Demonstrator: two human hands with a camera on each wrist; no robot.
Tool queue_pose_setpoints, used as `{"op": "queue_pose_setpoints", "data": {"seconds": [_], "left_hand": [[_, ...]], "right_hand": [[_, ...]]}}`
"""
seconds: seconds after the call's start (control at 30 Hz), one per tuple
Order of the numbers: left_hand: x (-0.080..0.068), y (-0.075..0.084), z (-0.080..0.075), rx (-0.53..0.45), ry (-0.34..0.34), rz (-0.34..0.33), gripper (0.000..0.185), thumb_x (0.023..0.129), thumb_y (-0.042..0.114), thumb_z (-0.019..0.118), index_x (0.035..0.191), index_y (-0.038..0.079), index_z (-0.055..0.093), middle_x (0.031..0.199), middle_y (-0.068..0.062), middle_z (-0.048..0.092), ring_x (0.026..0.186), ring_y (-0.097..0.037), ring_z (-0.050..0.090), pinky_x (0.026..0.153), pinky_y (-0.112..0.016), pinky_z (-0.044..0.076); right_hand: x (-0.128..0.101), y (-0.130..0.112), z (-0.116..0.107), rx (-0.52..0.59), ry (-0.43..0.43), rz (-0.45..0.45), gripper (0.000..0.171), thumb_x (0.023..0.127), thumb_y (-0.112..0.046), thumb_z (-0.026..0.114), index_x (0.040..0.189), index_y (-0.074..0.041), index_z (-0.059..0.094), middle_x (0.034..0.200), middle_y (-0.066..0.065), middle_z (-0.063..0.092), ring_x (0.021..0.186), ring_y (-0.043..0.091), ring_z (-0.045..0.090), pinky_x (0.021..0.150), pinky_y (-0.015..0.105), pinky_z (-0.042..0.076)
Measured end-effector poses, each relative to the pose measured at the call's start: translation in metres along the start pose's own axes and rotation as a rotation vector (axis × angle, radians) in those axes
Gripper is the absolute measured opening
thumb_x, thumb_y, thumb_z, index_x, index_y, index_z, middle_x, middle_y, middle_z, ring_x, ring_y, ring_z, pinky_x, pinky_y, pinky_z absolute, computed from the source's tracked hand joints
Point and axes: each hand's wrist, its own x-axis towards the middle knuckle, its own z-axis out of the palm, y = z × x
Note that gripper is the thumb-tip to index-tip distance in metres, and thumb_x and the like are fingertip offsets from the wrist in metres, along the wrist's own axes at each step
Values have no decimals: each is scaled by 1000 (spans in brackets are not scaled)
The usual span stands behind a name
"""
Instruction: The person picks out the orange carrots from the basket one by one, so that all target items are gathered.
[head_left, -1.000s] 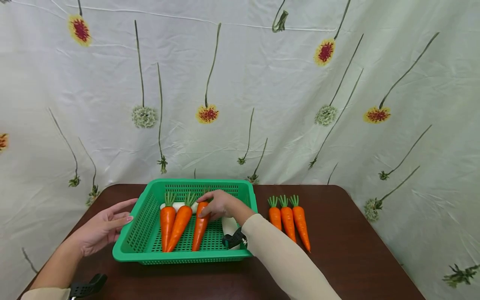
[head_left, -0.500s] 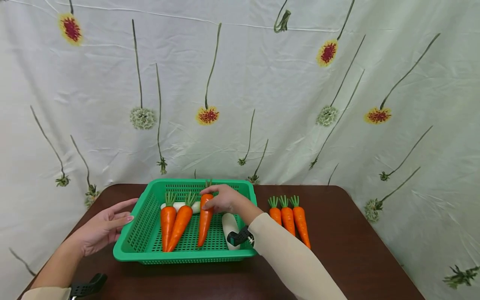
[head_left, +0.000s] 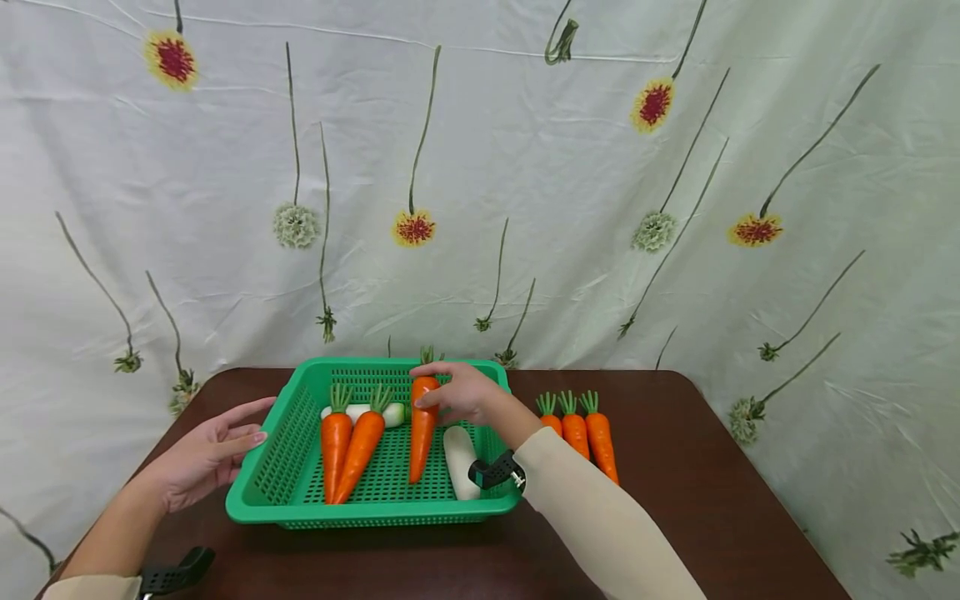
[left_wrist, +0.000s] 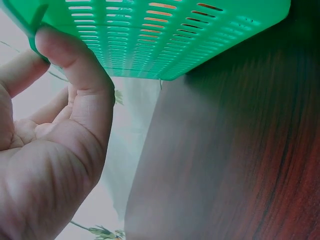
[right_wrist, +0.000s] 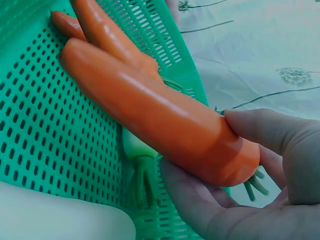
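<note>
My right hand (head_left: 465,393) grips an orange carrot (head_left: 423,425) near its leafy top, thumb on one side and fingers on the other. The carrot slants over the green plastic basket (head_left: 382,515), its tip pointing toward me. Two more carrots, one upright in view (head_left: 335,454) and one leaning (head_left: 362,454), lie in the left part of the basket. Behind them a white radish (head_left: 392,414) lies crosswise, its green top showing in the right wrist view. A second white radish (head_left: 459,462) lies at the right. My left hand (head_left: 210,458) pinches the basket's left rim (left_wrist: 37,25) between thumb and finger.
Several loose carrots (head_left: 576,435) lie side by side on the dark wooden table (head_left: 690,500), right of the basket and partly behind my right sleeve. A flower-patterned white cloth (head_left: 480,167) hangs behind the table's back edge.
My right hand has lifted the carrot and carried it back and to the right within the basket, away from the other two. The left hand has stayed at the rim.
</note>
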Motion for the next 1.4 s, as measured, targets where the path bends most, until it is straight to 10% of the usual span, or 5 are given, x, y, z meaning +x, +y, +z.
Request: {"op": "queue_pose_setpoints", "data": {"seconds": [1.4], "left_hand": [[1, 2, 3, 30, 31, 5, 63, 101, 2, 34, 152, 16, -2, 117, -7, 64, 103, -29, 65, 88, -51, 51]], "right_hand": [[-57, 7, -46, 221, 30, -155, 53, 83, -12, 71, 133, -20, 54, 126, 15, 56, 101, 31, 63, 84, 47, 56]]}}
